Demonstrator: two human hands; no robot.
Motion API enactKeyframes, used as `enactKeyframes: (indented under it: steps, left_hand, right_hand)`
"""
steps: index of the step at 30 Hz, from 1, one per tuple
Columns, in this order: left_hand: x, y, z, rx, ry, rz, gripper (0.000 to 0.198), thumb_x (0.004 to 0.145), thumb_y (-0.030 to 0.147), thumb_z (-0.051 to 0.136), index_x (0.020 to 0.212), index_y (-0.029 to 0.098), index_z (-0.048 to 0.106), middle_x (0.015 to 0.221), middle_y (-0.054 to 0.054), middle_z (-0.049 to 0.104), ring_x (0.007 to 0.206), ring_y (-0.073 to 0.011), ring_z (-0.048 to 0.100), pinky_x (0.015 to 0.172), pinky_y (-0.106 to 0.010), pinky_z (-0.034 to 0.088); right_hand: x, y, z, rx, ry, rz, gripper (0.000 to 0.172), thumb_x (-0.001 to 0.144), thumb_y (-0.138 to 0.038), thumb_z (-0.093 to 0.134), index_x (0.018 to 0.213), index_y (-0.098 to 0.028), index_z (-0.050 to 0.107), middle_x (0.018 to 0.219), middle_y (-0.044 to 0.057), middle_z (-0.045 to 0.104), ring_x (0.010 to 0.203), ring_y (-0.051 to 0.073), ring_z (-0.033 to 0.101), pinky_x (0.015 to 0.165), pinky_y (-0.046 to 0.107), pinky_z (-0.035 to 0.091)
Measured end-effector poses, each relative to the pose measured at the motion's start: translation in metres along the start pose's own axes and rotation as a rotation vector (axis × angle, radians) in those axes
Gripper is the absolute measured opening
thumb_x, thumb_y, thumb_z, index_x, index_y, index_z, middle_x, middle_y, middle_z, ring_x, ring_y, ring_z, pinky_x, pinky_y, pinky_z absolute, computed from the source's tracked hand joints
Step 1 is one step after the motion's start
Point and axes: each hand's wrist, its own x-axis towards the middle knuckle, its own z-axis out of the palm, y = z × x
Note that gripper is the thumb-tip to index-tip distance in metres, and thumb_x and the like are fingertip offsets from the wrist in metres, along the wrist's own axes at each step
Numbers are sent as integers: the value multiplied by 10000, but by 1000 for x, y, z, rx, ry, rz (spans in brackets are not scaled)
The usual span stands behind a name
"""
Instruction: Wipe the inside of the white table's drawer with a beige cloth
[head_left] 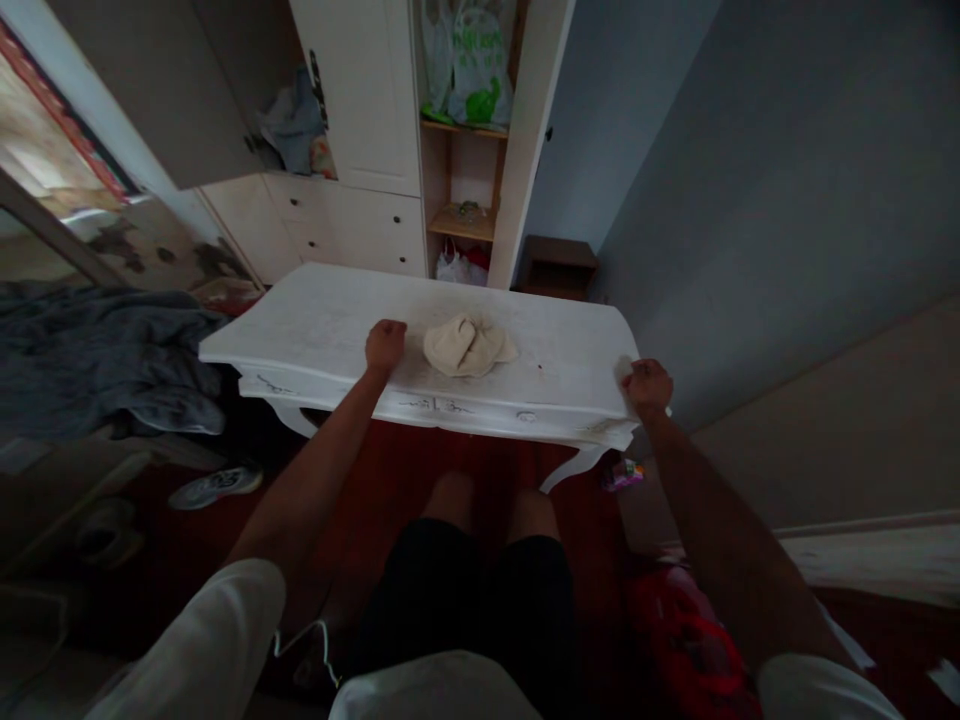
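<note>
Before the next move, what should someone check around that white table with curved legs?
1. Crumpled beige cloth lying on the white table with curved legs: ok.
2. Bare left hand apart from the cloth: ok, it is left of it with a gap.
3. Bare right hand at the table's right end: ok.
4. Both hands empty: cannot tell; curled fingers hide the palms.
5. Tabletop spotless: not ok; a small dark speck shows right of the cloth.

Mid-height: 1 desk point(337, 310), 1 beige cloth item point(465, 345), 2 hands point(385, 346). Upper left of center: 4 drawer knobs point(397, 219) in view.
</note>
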Motion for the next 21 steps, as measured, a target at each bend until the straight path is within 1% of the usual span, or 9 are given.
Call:
enactKeyframes:
  steps: [2,4,7,9,11,14,17,19,21]
  left_hand:
    - [-11,20,12,-39,-3,109,475,898,420,428,1195,88,593,1178,-158,663,1089,-231,608,938,-343,461]
    - [-26,42,27,-29,-67,271,660,863,517,517,1349,73,470,1350,-203,555,1244,-263,519,1028,-362,405]
    - [-46,69,48,159,-159,400,955,709,665,668,1436,118,379,1492,-235,392,1399,-392,315,1108,-492,295]
    - [-54,80,57,289,-207,418,1010,639,703,709,1439,178,387,1513,-226,361,1414,-462,232,1087,-579,272]
    - [-57,87,61,373,-237,410,937,658,660,723,1426,227,406,1472,-214,416,1377,-474,285,1043,-599,309]
    - [-57,92,59,410,-262,373,755,733,500,718,1392,249,447,1332,-194,528,1220,-413,491,965,-521,406]
    - [-65,92,46,336,-258,354,681,756,416,702,1372,244,466,1243,-166,562,1107,-354,586,914,-443,457]
    - [-83,86,34,245,-211,360,692,759,416,697,1380,235,450,1228,-152,569,1108,-337,593,923,-423,468]
    - [-113,72,22,139,-145,379,691,764,408,687,1384,235,436,1239,-134,577,1151,-319,576,960,-410,466]
  right_hand:
    - [-1,0,0,24,-4,-2,317,853,-247,378,979,-151,652,573,36,643,560,197,589,687,311,437]
    - [-2,0,-1,46,1,5,315,863,-241,351,979,-160,632,565,22,630,538,188,582,693,308,440]
    - [-3,-1,-3,84,-17,20,257,851,-241,359,901,-186,606,545,0,605,520,180,576,694,307,447]
    - [-3,-1,-4,107,-42,22,210,838,-250,378,819,-201,582,530,-7,591,512,179,576,685,307,452]
    - [-2,-1,-5,125,-55,18,184,826,-249,392,748,-210,554,517,-7,584,518,180,581,680,307,455]
    - [-2,0,-5,150,-53,19,175,816,-226,393,702,-212,525,504,-12,570,507,171,579,668,302,458]
    - [-2,1,-5,166,-42,21,188,828,-225,388,703,-207,527,503,-13,567,498,162,574,657,296,458]
    - [-2,2,-5,171,-41,20,199,834,-229,390,705,-202,538,502,-11,569,498,161,572,645,292,458]
    - [-3,2,-4,179,-38,22,203,832,-229,394,709,-197,552,497,-13,564,487,159,565,626,290,459]
